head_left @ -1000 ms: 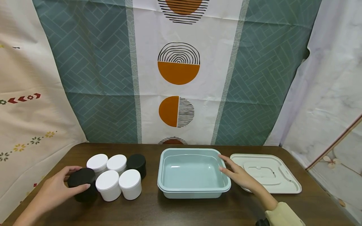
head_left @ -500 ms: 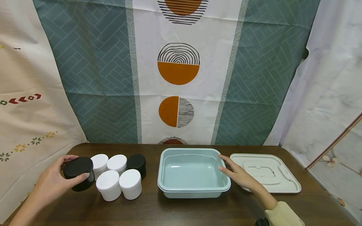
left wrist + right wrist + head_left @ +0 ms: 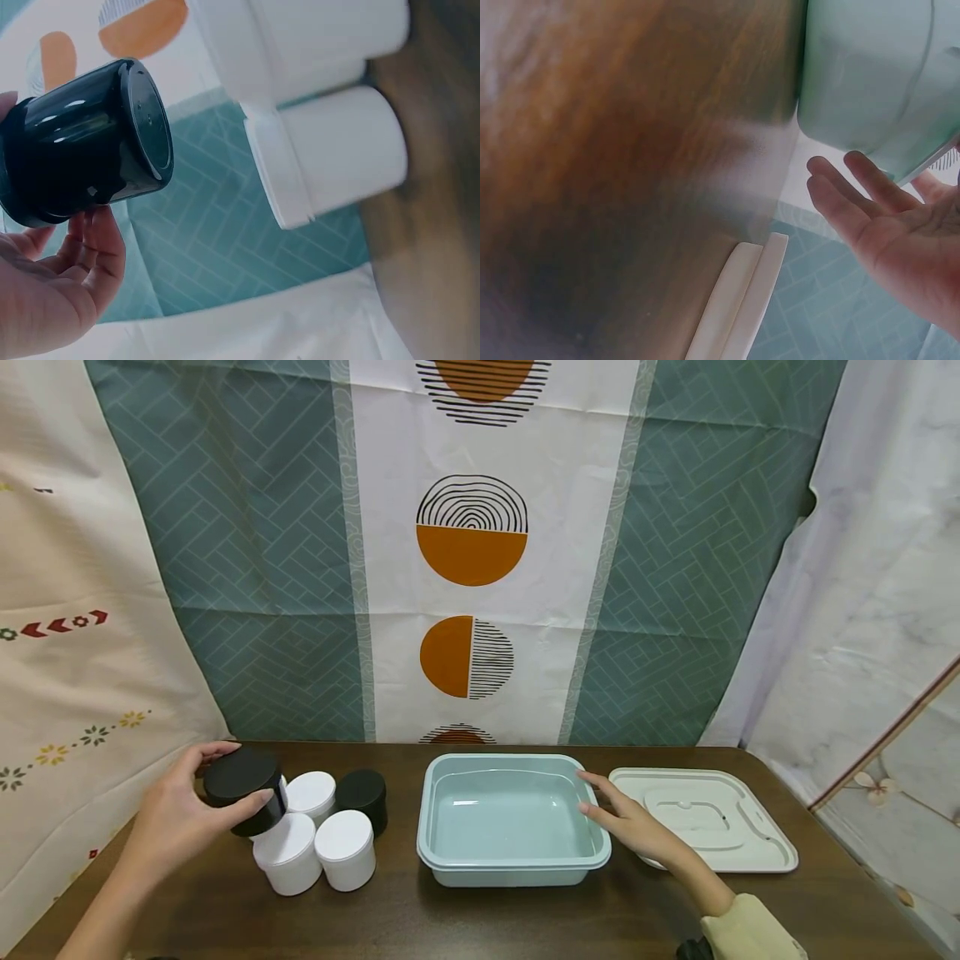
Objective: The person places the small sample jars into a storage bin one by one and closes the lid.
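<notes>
My left hand [image 3: 180, 806] grips a black lidded jar [image 3: 243, 785] between thumb and fingers, raised above the table. The left wrist view shows the jar's glossy side and base, with the fingers [image 3: 97, 247] against it. From the head view the jar overlaps a white jar behind it, mostly hiding it. Close by stand more white jars [image 3: 287, 852] with lids on and a second black jar [image 3: 363, 797]. At the right rim of the pale blue plastic basin [image 3: 513, 864] rests my right hand [image 3: 633, 822], its fingers extended and touching the edge. Nothing lies inside the basin.
A whitish rectangular lid [image 3: 705, 818] lies flat on the brown table [image 3: 390, 927], right of the basin. Behind the table hangs a patterned curtain [image 3: 480, 593], and pale cloths flank it on both sides.
My left hand has lifted the black jar off the table, first drifting slightly left, then moving right and away over the white jars. The right hand has kept its place on the basin.
</notes>
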Motion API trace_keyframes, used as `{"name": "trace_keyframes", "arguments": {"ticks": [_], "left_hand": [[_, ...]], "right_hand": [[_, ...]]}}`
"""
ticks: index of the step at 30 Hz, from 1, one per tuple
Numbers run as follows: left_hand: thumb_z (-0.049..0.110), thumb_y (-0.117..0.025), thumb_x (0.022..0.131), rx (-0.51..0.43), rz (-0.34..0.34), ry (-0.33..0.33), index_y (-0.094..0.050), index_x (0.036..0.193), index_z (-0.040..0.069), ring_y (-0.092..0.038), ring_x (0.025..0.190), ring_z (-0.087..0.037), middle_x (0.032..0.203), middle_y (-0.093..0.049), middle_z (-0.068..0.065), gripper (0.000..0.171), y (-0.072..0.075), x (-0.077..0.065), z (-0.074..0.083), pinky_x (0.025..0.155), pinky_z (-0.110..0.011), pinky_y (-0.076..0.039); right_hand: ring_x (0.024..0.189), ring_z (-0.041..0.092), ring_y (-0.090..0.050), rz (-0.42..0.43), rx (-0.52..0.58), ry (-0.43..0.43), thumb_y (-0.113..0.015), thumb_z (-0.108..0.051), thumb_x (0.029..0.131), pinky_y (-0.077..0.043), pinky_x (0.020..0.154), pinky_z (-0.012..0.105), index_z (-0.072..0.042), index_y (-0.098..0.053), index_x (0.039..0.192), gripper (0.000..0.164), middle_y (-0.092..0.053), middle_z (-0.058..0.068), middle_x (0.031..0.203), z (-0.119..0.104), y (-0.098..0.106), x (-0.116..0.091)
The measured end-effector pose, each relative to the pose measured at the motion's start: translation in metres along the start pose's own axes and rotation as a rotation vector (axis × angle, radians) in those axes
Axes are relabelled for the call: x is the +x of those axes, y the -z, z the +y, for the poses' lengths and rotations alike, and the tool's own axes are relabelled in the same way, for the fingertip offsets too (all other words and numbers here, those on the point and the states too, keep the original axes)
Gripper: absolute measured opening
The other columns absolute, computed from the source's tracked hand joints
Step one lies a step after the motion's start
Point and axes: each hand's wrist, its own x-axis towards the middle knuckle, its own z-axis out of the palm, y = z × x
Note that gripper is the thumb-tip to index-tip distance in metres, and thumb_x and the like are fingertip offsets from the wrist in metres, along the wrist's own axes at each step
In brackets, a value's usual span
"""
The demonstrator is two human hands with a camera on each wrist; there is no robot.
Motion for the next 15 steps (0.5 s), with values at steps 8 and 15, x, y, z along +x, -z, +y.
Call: {"name": "trace_keyframes", "arguments": {"ticks": [8,15], "left_hand": [[0.022,-0.083,0.062,-0.015,-0.039,-0.019,-0.053,0.115,0.003,-0.050,0.087,-0.018,0.103,-0.056,-0.014,0.063,-0.016,0.008,0.022,0.064,-0.019,-0.036],[0.015,-0.081,0.065,-0.138,-0.072,-0.095,-0.055,0.115,0.004,-0.049,0.072,0.003,0.097,-0.059,-0.010,0.057,-0.035,0.011,0.041,0.055,-0.016,-0.044]], "right_hand": [[0.121,0.041,-0.040,-0.003,-0.013,0.019,-0.050,-0.029,0.094,-0.045,0.087,0.045,-0.007,-0.026,0.142,0.058,-0.035,0.026,0.137,0.001,0.000,0.000],[0.122,0.041,-0.040,0.009,0.001,0.003,-0.050,-0.029,0.093,-0.045,0.087,0.045,-0.009,-0.026,0.142,0.058,-0.035,0.024,0.139,0.001,0.000,0.000]]}}
